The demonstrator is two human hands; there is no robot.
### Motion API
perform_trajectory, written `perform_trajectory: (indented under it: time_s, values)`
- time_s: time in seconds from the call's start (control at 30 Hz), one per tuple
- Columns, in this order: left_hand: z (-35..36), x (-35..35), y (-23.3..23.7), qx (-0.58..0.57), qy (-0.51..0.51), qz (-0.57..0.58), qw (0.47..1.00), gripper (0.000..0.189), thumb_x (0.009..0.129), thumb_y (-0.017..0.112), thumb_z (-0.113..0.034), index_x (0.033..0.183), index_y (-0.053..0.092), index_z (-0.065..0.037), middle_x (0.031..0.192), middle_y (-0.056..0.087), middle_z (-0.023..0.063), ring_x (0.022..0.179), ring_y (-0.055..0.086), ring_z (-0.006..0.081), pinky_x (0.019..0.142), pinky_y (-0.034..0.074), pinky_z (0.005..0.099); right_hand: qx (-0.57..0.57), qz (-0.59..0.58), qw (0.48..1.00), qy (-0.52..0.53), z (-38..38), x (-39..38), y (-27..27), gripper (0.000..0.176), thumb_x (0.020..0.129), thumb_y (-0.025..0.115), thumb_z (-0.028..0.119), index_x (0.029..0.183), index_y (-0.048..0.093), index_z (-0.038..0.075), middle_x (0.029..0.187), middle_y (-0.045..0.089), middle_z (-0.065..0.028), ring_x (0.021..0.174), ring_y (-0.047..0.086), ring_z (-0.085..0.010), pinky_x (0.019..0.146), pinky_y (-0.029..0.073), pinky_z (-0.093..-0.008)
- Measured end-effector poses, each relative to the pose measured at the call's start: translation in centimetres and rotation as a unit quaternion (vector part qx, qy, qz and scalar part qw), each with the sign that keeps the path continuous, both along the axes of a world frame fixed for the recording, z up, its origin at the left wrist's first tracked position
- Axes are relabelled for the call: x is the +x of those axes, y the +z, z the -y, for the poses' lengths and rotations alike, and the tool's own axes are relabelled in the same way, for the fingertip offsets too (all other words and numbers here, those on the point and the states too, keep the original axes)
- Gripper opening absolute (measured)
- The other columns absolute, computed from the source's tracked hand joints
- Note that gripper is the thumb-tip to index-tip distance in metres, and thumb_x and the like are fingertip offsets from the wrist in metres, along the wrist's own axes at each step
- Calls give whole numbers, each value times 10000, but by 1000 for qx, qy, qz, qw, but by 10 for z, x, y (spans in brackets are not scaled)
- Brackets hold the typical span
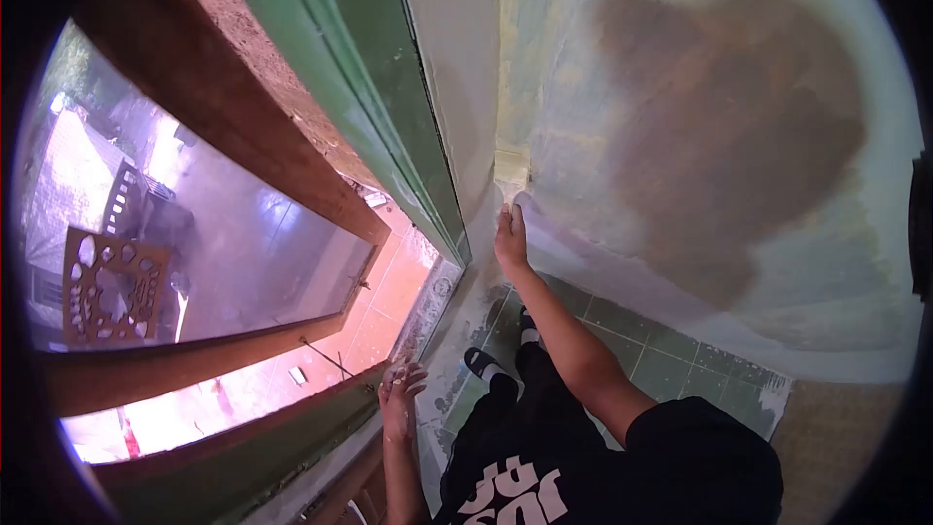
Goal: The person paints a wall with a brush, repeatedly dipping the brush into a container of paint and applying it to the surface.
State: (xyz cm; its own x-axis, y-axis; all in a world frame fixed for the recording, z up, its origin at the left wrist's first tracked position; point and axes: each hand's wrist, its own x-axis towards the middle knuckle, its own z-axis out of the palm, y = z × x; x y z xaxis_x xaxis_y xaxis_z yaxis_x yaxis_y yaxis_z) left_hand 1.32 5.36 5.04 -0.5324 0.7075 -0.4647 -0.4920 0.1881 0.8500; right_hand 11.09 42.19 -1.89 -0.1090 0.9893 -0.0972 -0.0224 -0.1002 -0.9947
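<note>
My right hand (509,238) is closed around the handle of a paintbrush (511,171). The wide, pale bristles touch the wall at the inside corner, at the lower end of a cream-yellow painted strip (509,49). My left hand (400,385) is smeared with white and has its fingers apart and loosely bent. It is beside the edge of a green window shutter (243,442), holding nothing that shows.
A large brown damp-looking patch (739,126) marks the wall (583,185). To the left, a window with a brown wooden frame (243,151) looks out on carved chairs (115,287). Green floor tiles (671,360) lie below, around my sandalled feet (481,363).
</note>
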Motion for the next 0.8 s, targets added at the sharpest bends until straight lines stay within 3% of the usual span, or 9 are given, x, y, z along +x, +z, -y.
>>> perform_trajectory:
  time_s: [0.1, 0.23, 0.27, 0.3, 0.4, 0.57, 0.67, 0.73, 0.8]
  values:
    - [-8, -1, 0, 1, 2, 5, 1000, 455, 978, 568, -306, 1320, 552, -8, 1199, 657, 153, 1057, 665, 274, 856, 517, 376, 63, 62, 995, -39, -7, -7, -36, 325, 1061, 425, 281, 1134, 514, -24, 871, 583, -149, 794, 559, -259, 742, 467, -373]
    - [0, -10, -4, -29, -20, 5, 999, 462, 988, 558, -325, 1333, 548, -17, 1216, 655, 152, 1071, 661, 274, 859, 519, 384, -28, 35, 997, -65, 20, -6, -105, 349, 1052, 449, 303, 1102, 533, -31, 855, 587, -147, 810, 565, -261, 758, 462, -376]
    - [-2, -9, -5, -28, -24, 5, 999, 462, 988, 558, -325, 1333, 548, -17, 1216, 655, 152, 1071, 661, 274, 859, 518, 384, -94, 16, 994, -54, 26, 3, -133, 331, 1046, 465, 358, 1016, 521, 33, 753, 524, -65, 651, 498, -174, 595, 424, -329]
    - [-3, -11, -5, -29, -35, 2, 999, 456, 991, 554, -323, 1334, 549, -22, 1214, 657, 150, 1073, 661, 273, 862, 517, 384, -162, -3, 986, -41, 32, 7, -133, 335, 1040, 480, 412, 930, 510, 98, 651, 461, 18, 493, 431, -88, 432, 386, -282]
    - [-4, -14, -8, -40, -35, 6, 999, 443, 993, 550, -315, 1332, 552, -30, 1210, 659, 145, 1073, 662, 271, 868, 515, 384, -259, -13, 964, -59, 40, 20, -122, 351, 1023, 491, 456, 880, 483, 135, 599, 446, 27, 401, 411, -94, 332, 332, -296]
    - [-5, -18, -8, -49, -27, 3, 998, 392, 1007, 543, -300, 1302, 588, -45, 1166, 677, 103, 1010, 671, 251, 848, 526, 386, -215, -38, 975, -41, 14, 13, -87, 367, 1040, 471, 444, 847, 459, 132, 594, 411, 40, 419, 401, -78, 366, 327, -270]
    - [-8, -14, -6, -56, -35, 0, 998, 414, 1009, 545, -318, 1313, 580, -39, 1179, 671, 107, 1010, 671, 255, 853, 523, 384, -186, -55, 979, -60, 12, 5, -52, 375, 1049, 453, 346, 842, 518, 40, 643, 501, -33, 512, 501, -157, 461, 419, -323]
    - [-5, -16, -5, -34, -39, 4, 999, 437, 1011, 546, -336, 1324, 574, -33, 1189, 664, 112, 1018, 665, 257, 857, 519, 386, -75, 0, 995, -64, 19, 0, -36, 379, 1057, 442, 326, 841, 519, 25, 650, 485, -29, 589, 494, -143, 554, 430, -317]
    - [-6, -14, -1, -39, -40, 0, 998, 445, 1010, 548, -340, 1329, 571, -30, 1189, 663, 115, 1021, 661, 256, 856, 519, 387, -54, -28, 996, -60, 25, 0, -9, 356, 1059, 454, 351, 840, 490, 73, 627, 437, 12, 509, 431, -105, 466, 373, -286]
